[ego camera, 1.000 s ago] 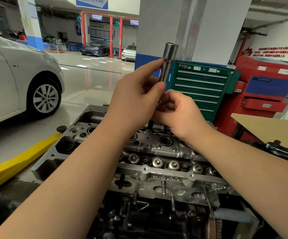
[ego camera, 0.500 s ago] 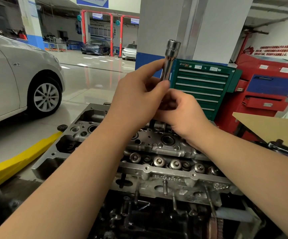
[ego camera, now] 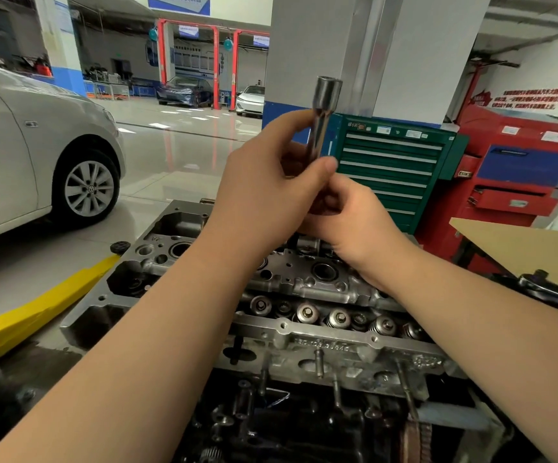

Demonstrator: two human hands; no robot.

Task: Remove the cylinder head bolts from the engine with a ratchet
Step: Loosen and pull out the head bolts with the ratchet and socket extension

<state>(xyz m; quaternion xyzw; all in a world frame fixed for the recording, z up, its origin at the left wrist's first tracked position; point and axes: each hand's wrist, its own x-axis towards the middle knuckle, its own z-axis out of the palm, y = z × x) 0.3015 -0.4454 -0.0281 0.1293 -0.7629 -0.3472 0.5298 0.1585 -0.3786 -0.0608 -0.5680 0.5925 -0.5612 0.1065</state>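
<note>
**Cylinder head bolts: none seen out, tool not on the engine**

Cylinder head bolts we can't pick out for certain. The cylinder head (ego camera: 304, 289) sits on the engine (ego camera: 304, 426) straight below us, valve springs and retainers exposed in a row along the near side. Bolt wells are partly hidden behind our forearms, so no count of what is in or out. No loose bolts visible on the head or around it.

Long socket (ego camera: 324, 118) is up in the air above the far edge of the head, upright, open end on top. Our left hand (ego camera: 264, 198) pinches its shaft between thumb and fingers. Our right hand (ego camera: 347, 218) is curled just under it, gripping something at the socket's lower end; what exactly is hidden by the fingers. Could be an extension or a bolt stuck in the socket, cannot tell.

Ratchet (ego camera: 551, 289) looks to be the chrome tool lying at the right, well apart from both hands, just below the cardboard sheet (ego camera: 521, 245).

Our read: the drive is not assembled, nothing engaged on a bolt. Socket still has to go on the ratchet and down into a well. Most or all of the removal looks left.

Beyond: green tool cabinet (ego camera: 391, 172), red cabinet (ego camera: 521, 168), silver car (ego camera: 37, 145) at left.
</note>
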